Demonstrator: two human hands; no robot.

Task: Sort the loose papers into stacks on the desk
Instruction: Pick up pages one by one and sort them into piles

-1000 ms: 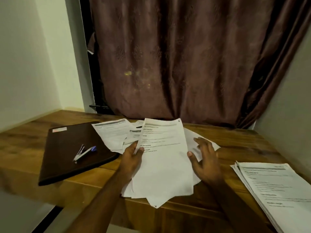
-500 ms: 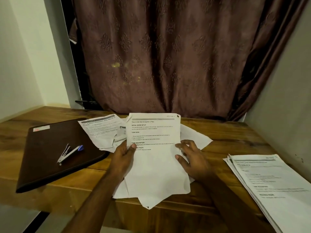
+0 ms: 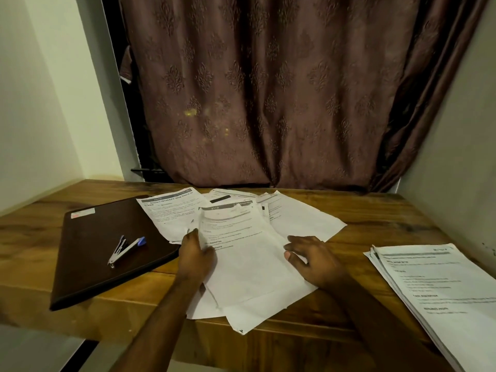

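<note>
**Ana:** Head view, starting from the left: what do you make of progress?

**Ben:** Little is settled there. A dark brown flat folder (image 3: 107, 253) lies closed on the wooden desk (image 3: 375, 221), with a small silver and blue stapler (image 3: 126, 251) on its cover. I can't see inside it, so whether it holds papers I cannot tell.

**Ana:** And the middle?

**Ben:** That is the work left, I judge. A fanned, overlapping spread of loose white printed sheets (image 3: 303, 218) sits at the desk's centre, one corner lapping onto the folder, some overhanging the near edge. The left hand (image 3: 196, 259) holds the left edge of the top sheet (image 3: 241, 253), fingers curled round it. The right hand (image 3: 314, 259) is spread and relaxed over the sheet's right side; whether it touches, I cannot tell.

**Ana:** The right?

**Ben:** One fairly squared stack of white printed pages (image 3: 434, 288), well apart from the spread. So one stack looks built; most sorting seems to remain.
</note>
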